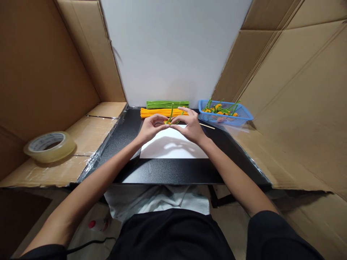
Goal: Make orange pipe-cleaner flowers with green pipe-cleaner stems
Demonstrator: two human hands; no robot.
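Note:
Between my two hands, above a white sheet of paper, is a small orange and green pipe-cleaner piece with a green stem standing up from it. My left hand pinches it from the left with thumb and forefinger. From the right, my right hand pinches it too, its other fingers lifted and spread. The fingertips hide part of its shape. Just behind my hands lie a bundle of orange pipe cleaners and a bundle of green pipe cleaners.
At the back right stands a blue plastic basket with several orange and green pipe-cleaner pieces. A thin wooden stick lies near it. A roll of clear tape rests on cardboard at left. Cardboard walls flank the black table.

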